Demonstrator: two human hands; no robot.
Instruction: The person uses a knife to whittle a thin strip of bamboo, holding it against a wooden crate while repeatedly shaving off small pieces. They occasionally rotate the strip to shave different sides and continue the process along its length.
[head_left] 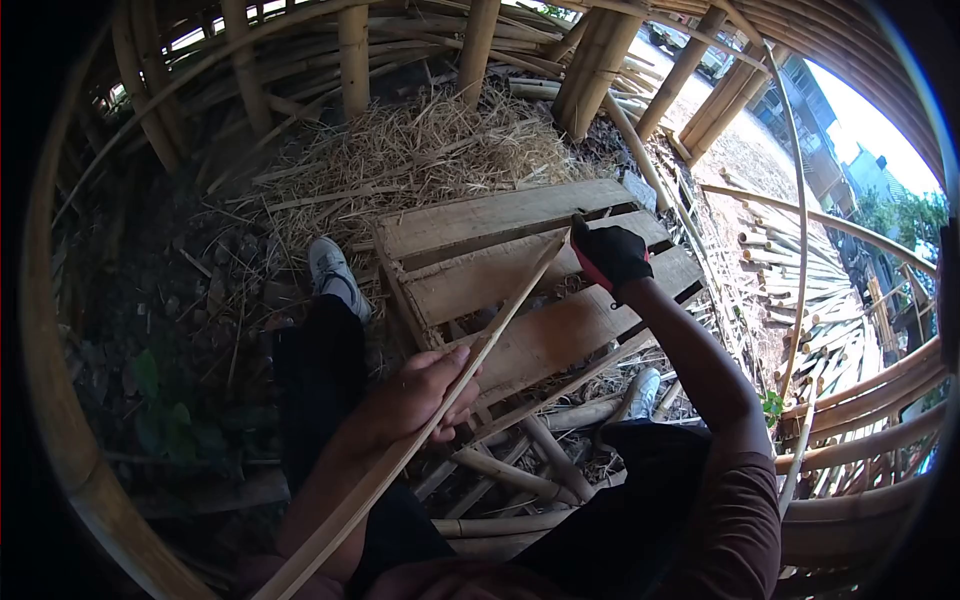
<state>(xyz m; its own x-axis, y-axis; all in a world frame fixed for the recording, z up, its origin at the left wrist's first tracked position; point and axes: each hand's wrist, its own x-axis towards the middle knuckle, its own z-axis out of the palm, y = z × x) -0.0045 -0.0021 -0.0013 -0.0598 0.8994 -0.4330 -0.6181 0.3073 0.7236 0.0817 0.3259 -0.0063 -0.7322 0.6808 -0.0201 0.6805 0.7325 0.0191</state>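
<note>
A long split bamboo strip (353,510) runs diagonally from the lower left up to the slatted wooden platform (540,340). My left hand (430,395), bare, is closed around the strip near its middle. My right hand (610,255) wears a black and red glove and is closed beside the strip's far end, above the slats. A small dark ring shows below the glove at the wrist side. Whatever sits inside the gloved fingers is hidden.
Straw shavings (430,150) pile up behind the platform. Bamboo posts (595,70) stand at the back, with a bamboo rail curving along the left. Cut poles (800,290) lie outside on the right. My shoes (335,270) flank the platform.
</note>
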